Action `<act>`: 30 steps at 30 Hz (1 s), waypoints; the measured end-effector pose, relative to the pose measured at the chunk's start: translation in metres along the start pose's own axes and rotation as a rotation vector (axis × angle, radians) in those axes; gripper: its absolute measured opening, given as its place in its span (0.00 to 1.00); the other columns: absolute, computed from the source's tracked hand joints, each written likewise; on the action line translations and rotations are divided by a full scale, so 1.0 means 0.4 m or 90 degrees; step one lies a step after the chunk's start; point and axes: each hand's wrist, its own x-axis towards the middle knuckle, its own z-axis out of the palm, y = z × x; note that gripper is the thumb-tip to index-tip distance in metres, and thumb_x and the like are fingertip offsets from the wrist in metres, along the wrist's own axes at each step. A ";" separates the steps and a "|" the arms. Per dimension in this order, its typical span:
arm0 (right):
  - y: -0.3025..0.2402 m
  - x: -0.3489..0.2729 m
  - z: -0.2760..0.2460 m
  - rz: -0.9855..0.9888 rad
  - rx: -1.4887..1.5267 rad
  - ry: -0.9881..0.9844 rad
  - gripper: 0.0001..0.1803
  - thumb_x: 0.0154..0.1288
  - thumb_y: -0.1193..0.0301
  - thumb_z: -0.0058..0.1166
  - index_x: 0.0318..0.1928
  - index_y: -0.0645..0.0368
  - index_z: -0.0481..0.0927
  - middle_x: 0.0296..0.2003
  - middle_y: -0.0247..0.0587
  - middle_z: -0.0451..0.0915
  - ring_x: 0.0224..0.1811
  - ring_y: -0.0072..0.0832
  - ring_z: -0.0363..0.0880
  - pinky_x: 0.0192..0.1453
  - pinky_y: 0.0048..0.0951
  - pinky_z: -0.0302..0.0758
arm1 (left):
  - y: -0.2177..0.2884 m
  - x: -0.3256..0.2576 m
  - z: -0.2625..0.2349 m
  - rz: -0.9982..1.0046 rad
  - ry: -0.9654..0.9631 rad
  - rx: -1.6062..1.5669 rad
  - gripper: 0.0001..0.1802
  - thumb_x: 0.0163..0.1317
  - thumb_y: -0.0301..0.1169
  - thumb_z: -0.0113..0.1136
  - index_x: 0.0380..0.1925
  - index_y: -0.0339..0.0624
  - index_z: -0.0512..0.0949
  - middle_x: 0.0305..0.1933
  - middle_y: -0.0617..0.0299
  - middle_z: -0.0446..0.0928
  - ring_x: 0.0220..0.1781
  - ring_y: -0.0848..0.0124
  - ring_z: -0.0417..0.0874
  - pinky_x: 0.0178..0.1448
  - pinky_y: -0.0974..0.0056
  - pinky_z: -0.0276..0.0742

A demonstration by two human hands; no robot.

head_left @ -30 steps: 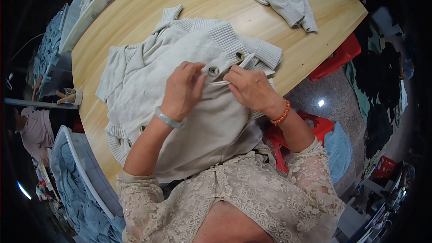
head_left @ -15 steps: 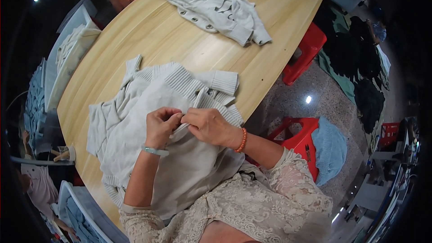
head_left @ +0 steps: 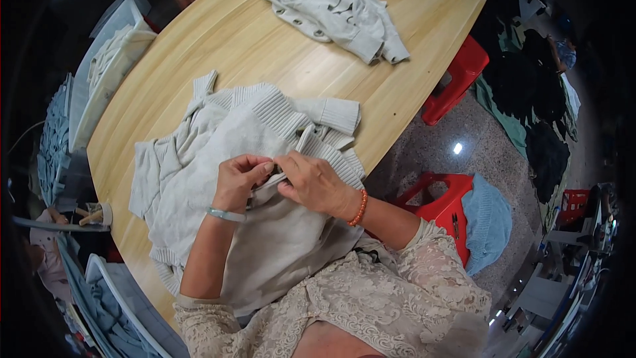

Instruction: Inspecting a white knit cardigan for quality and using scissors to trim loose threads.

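A pale grey knitted cardigan [head_left: 189, 176] lies bunched on the wooden table close to my body, its ribbed hem and cuffs pointing to the far side. My left hand [head_left: 236, 182] pinches the edge of its button band, thumb against forefinger. Right beside it, my right hand [head_left: 315, 184] grips the same band with bent fingers, the fingertips of both hands nearly meeting. A dark button seems to sit between them, partly hidden by the fingers. Farther off, a second pale grey cardigan [head_left: 324, 6] with dark buttons along its edge lies folded flat.
The rounded wooden table [head_left: 199, 40] carries both garments. Red stools [head_left: 457, 79] stand at its right side, the nearer one holding a blue knit [head_left: 487, 222] and a small dark tool [head_left: 455, 225]. White bins [head_left: 79, 113] of clothes line the left. Dark garments [head_left: 523, 86] are heaped at the right.
The view has shifted slightly, so the table and garments sit a little farther right. Both hands stay on the band; the fingertips have moved a little, with something dark now showing between them.
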 end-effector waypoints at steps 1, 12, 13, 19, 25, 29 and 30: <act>0.002 0.003 -0.005 -0.005 -0.001 -0.003 0.22 0.55 0.70 0.62 0.48 0.64 0.71 0.36 0.51 0.75 0.35 0.47 0.81 0.38 0.40 0.80 | 0.007 -0.001 -0.005 -0.003 -0.017 0.020 0.07 0.59 0.24 0.68 0.37 0.31 0.84 0.30 0.65 0.82 0.27 0.82 0.75 0.32 0.76 0.71; 0.061 0.011 -0.018 -0.014 0.144 -0.090 0.18 0.58 0.75 0.55 0.50 0.67 0.76 0.36 0.52 0.76 0.38 0.50 0.79 0.41 0.41 0.77 | -0.034 -0.059 0.015 0.319 0.025 0.386 0.16 0.55 0.14 0.60 0.45 0.34 0.81 0.40 0.53 0.80 0.38 0.66 0.83 0.43 0.67 0.77; 0.057 0.012 -0.024 -0.008 0.148 -0.092 0.16 0.59 0.77 0.53 0.48 0.67 0.77 0.36 0.52 0.77 0.40 0.49 0.80 0.43 0.41 0.78 | -0.038 -0.055 0.011 0.313 0.022 0.374 0.15 0.56 0.14 0.59 0.44 0.34 0.82 0.39 0.53 0.80 0.37 0.67 0.83 0.42 0.68 0.76; 0.062 0.000 -0.002 0.025 0.228 -0.037 0.14 0.57 0.84 0.52 0.45 0.67 0.79 0.34 0.51 0.78 0.36 0.48 0.79 0.40 0.39 0.76 | -0.013 -0.040 -0.011 0.120 -0.033 0.255 0.08 0.64 0.21 0.58 0.42 0.30 0.82 0.35 0.65 0.84 0.36 0.82 0.76 0.41 0.72 0.73; 0.062 0.009 -0.015 -0.007 0.278 -0.040 0.15 0.55 0.85 0.54 0.44 0.65 0.80 0.32 0.48 0.78 0.33 0.42 0.79 0.36 0.33 0.75 | -0.026 -0.024 -0.024 0.078 -0.065 0.170 0.08 0.65 0.22 0.58 0.42 0.31 0.82 0.32 0.68 0.81 0.33 0.85 0.73 0.38 0.76 0.70; 0.068 0.015 -0.018 -0.025 0.278 -0.084 0.12 0.56 0.81 0.56 0.42 0.64 0.81 0.32 0.45 0.78 0.31 0.40 0.80 0.33 0.32 0.74 | -0.026 -0.027 -0.026 0.147 -0.058 0.242 0.06 0.64 0.25 0.60 0.39 0.33 0.81 0.29 0.70 0.78 0.30 0.84 0.71 0.34 0.75 0.68; 0.069 0.014 -0.025 -0.025 0.277 -0.080 0.12 0.56 0.81 0.56 0.42 0.64 0.81 0.32 0.45 0.78 0.31 0.40 0.80 0.33 0.32 0.74 | -0.025 -0.026 -0.027 0.135 -0.053 0.256 0.06 0.64 0.26 0.62 0.37 0.34 0.80 0.29 0.71 0.78 0.30 0.84 0.70 0.34 0.74 0.69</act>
